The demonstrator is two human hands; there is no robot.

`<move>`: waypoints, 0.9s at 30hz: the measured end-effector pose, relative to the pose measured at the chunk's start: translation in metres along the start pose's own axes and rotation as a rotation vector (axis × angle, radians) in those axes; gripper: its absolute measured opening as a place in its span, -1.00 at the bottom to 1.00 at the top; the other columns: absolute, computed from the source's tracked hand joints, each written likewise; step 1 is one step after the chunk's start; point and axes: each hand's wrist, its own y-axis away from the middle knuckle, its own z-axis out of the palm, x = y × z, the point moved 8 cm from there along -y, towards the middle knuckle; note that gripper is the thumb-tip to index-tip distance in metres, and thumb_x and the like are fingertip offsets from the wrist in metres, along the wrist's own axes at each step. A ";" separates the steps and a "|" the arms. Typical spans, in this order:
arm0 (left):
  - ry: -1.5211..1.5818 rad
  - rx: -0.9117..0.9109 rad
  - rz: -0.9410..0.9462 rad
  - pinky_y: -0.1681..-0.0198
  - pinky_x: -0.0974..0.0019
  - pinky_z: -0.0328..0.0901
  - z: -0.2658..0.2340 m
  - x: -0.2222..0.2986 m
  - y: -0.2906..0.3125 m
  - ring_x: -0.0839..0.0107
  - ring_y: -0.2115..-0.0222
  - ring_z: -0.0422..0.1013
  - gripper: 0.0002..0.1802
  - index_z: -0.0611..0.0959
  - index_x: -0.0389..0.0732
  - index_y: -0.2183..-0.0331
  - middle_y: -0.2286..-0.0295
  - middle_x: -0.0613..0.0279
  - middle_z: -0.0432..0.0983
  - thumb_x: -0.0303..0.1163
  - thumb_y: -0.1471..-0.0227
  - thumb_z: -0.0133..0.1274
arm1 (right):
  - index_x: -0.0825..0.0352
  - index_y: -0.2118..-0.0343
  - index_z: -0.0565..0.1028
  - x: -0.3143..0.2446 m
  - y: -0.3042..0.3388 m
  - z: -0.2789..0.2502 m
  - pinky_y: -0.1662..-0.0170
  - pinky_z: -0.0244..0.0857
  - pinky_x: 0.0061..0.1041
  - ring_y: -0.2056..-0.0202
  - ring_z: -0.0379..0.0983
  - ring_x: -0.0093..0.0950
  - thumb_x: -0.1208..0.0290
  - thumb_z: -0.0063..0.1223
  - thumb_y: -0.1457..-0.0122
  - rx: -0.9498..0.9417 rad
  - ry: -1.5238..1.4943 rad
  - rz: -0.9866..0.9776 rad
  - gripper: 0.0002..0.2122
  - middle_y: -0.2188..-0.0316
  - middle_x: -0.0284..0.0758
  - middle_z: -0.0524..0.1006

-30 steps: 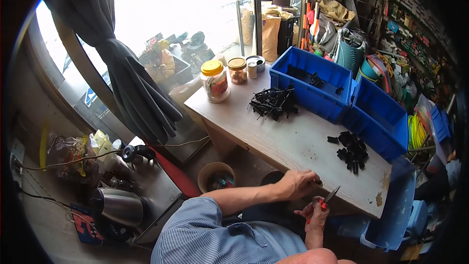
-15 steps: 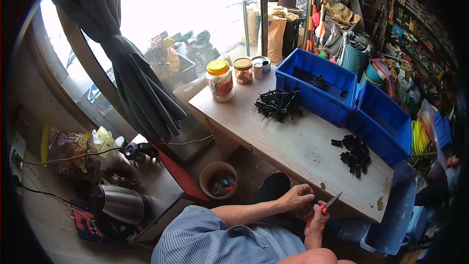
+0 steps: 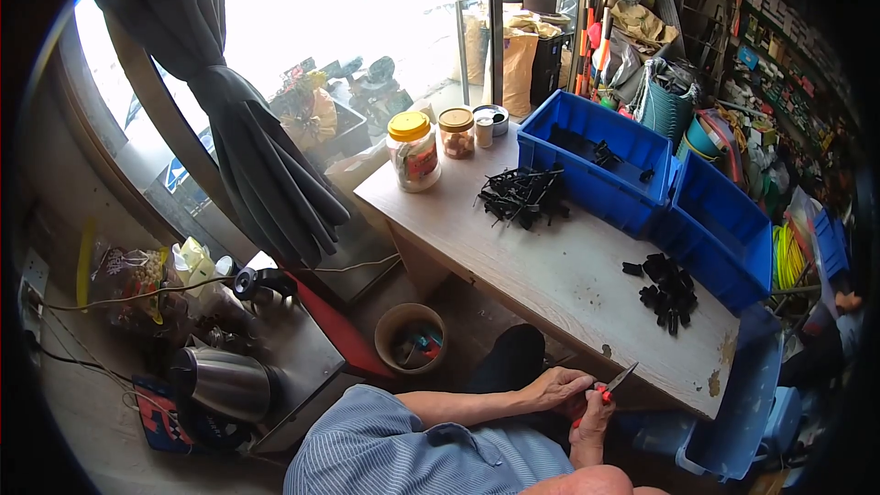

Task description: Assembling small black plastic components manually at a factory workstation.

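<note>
From where I stand, the left grip (image 3: 559, 389) has its fingers curled close against the other hand; I cannot tell whether anything is pinched inside. Just right of it, the right grip (image 3: 594, 414) is closed around a red-handled tool (image 3: 607, 391), its metal point angled up and away, presumably to keep it clear of the fingers. Both hands sit low at the near edge, perhaps so the forearms can rest on the lap. A heap of long black pieces (image 3: 522, 200) lies well ahead of the left grip; short black pieces (image 3: 669, 293) lie nearer, ahead and right of the right grip, seemingly kept apart for easy sorting.

The room, leftmost first: a metal kettle (image 3: 229, 387) well left of the grips, a grey curtain (image 3: 252, 147), a waste bin (image 3: 394, 319) on the floor, then the pale, chipped tabletop (image 3: 513, 266). Blue crates (image 3: 587, 189) line its far side, before crowded shelves (image 3: 779, 55).
</note>
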 end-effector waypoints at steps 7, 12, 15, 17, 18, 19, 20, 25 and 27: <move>0.225 0.155 -0.224 0.64 0.50 0.22 -0.006 -0.028 -0.003 0.61 0.68 0.31 -0.69 0.65 -0.20 0.32 0.64 0.38 0.44 -0.13 -0.11 0.11 | 0.25 0.42 0.40 0.014 -0.009 -0.005 0.53 0.19 -0.66 0.59 0.29 -0.64 0.48 0.00 -0.04 -0.053 0.035 0.036 -0.95 0.59 -0.46 0.36; 0.489 0.242 -0.465 0.67 0.32 0.29 0.002 -0.035 0.005 0.41 0.77 0.31 -0.80 0.55 -0.20 0.54 0.75 0.28 0.36 -0.30 0.00 0.09 | 0.21 0.52 0.36 0.005 0.002 0.012 0.62 0.12 -0.63 0.68 0.24 -0.65 0.48 0.00 -0.05 -0.043 0.071 0.093 -0.93 0.68 -0.49 0.31; 0.536 0.271 -0.552 0.66 0.21 0.31 0.002 -0.053 0.002 0.33 0.79 0.31 -0.78 0.53 -0.20 0.59 0.79 0.23 0.33 -0.31 0.00 0.03 | 0.20 0.53 0.35 0.005 0.009 0.015 0.63 0.09 -0.63 0.69 0.20 -0.65 0.47 0.01 -0.06 -0.031 0.120 0.099 -0.90 0.69 -0.50 0.29; 0.534 0.276 -0.581 0.66 0.20 0.31 0.004 -0.061 0.001 0.32 0.79 0.30 -0.77 0.52 -0.20 0.61 0.80 0.23 0.32 -0.31 0.00 0.02 | 0.20 0.55 0.34 0.007 0.010 0.011 0.65 0.07 -0.62 0.71 0.18 -0.64 0.46 0.01 -0.06 -0.020 0.174 0.082 -0.89 0.70 -0.50 0.27; 0.535 0.287 -0.595 0.66 0.19 0.31 0.004 -0.064 0.002 0.32 0.80 0.29 -0.75 0.51 -0.20 0.63 0.81 0.22 0.31 -0.30 0.01 0.02 | 0.20 0.55 0.34 0.010 0.010 0.010 0.65 0.07 -0.62 0.71 0.18 -0.64 0.46 0.01 -0.06 -0.021 0.174 0.082 -0.89 0.70 -0.50 0.27; 0.535 0.287 -0.595 0.66 0.19 0.31 0.004 -0.066 0.002 0.32 0.80 0.29 -0.75 0.51 -0.20 0.63 0.81 0.22 0.31 -0.30 0.01 0.02 | 0.20 0.55 0.33 0.015 0.011 0.007 0.64 0.07 -0.62 0.70 0.18 -0.64 0.45 0.02 -0.07 -0.001 0.171 0.090 -0.88 0.70 -0.50 0.27; 0.564 0.275 -0.624 0.67 0.20 0.31 0.006 -0.069 0.003 0.32 0.80 0.29 -0.76 0.51 -0.20 0.61 0.81 0.22 0.32 -0.30 0.00 0.02 | 0.20 0.56 0.33 0.017 0.011 0.005 0.64 0.07 -0.62 0.70 0.18 -0.64 0.45 0.03 -0.07 0.020 0.167 0.099 -0.87 0.70 -0.50 0.27; 0.471 0.229 -0.444 0.66 0.31 0.29 -0.001 -0.048 0.001 0.38 0.79 0.29 -0.82 0.51 -0.19 0.49 0.77 0.24 0.36 -0.32 -0.08 -0.01 | 0.21 0.54 0.36 0.010 0.005 0.005 0.63 0.08 -0.62 0.68 0.19 -0.64 0.42 0.06 -0.08 0.017 0.148 0.091 -0.87 0.69 -0.49 0.29; 0.232 0.123 -0.251 0.58 0.40 0.35 -0.007 -0.036 -0.008 0.45 0.68 0.37 -0.84 0.51 -0.23 0.35 0.65 0.29 0.45 -0.34 -0.16 -0.08 | 0.21 0.52 0.38 0.009 -0.003 0.000 0.62 0.08 -0.62 0.68 0.20 -0.65 0.41 0.06 -0.09 0.011 0.120 0.080 -0.89 0.68 -0.49 0.30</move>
